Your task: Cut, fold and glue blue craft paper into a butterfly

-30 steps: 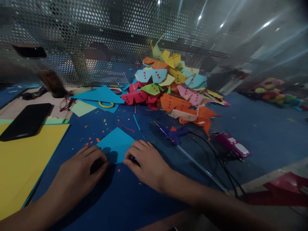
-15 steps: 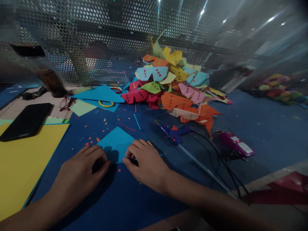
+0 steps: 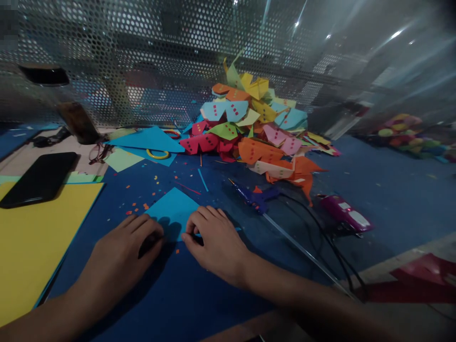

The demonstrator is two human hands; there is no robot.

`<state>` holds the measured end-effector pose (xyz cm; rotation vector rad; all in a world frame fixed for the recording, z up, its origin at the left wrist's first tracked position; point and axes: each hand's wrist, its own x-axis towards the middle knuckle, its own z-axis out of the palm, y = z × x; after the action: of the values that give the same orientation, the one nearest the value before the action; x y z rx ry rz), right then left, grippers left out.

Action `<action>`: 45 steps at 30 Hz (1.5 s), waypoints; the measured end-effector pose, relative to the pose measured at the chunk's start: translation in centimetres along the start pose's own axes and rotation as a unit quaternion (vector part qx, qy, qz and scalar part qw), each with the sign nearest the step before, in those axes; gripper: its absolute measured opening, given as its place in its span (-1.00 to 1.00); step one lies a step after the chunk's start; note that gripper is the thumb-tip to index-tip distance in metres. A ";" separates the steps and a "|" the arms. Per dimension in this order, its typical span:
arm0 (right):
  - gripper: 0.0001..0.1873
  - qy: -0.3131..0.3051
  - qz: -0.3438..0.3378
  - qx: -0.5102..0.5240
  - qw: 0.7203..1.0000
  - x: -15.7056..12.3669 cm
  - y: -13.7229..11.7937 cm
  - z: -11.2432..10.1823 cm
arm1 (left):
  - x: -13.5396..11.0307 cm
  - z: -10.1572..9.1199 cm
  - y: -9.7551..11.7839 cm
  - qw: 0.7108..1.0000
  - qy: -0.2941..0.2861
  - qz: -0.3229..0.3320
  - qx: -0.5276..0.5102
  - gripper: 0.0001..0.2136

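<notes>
A blue sheet of paper [image 3: 174, 209], folded to a triangle with its point away from me, lies flat on the dark blue table. My left hand [image 3: 124, 249] is closed at its left near corner, thumb and fingers pinched on the edge. At the right near corner, my right hand [image 3: 213, 240] pinches the paper the same way. Both hands cover the corners, and a small blue tip shows just right of my right hand. Orange paper bits [image 3: 133, 206] are scattered beside the sheet.
Behind stands a heap of folded paper butterflies [image 3: 228, 111]. To the right lie a blue glue gun [image 3: 258, 202] with a glue stick and cable, and a purple device [image 3: 347, 213]. On the left are yellow sheets [image 3: 46, 237], a black phone [image 3: 42, 178], and a bottle [image 3: 76, 121].
Both hands stay pinched at the blue paper's near edge with hardly any movement. The view has shifted very slightly.
</notes>
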<state>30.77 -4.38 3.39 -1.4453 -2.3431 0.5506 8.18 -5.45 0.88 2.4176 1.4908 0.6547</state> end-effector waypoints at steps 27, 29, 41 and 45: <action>-0.92 0.009 0.000 -0.033 0.999 0.1 -0.1 -0.1 | 0.0 -0.1 0.0 0.974 0.015 0.213 0.081 -0.72; -0.92 0.002 0.004 -0.033 0.999 0.0 0.0 -0.2 | -0.1 -0.1 0.0 0.974 0.016 0.212 0.077 -0.72; -0.91 -0.005 0.008 -0.032 0.999 -0.1 0.5 -0.6 | -0.1 -0.1 0.0 0.971 0.030 0.225 0.075 -0.67; -0.91 -0.003 0.014 -0.042 0.999 -0.2 0.7 -0.8 | -0.1 -0.1 0.0 0.970 0.043 0.224 0.081 -0.64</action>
<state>31.80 -4.19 3.69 -1.5167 -2.3804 0.4678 8.12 -5.55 0.98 2.9231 1.0597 0.7544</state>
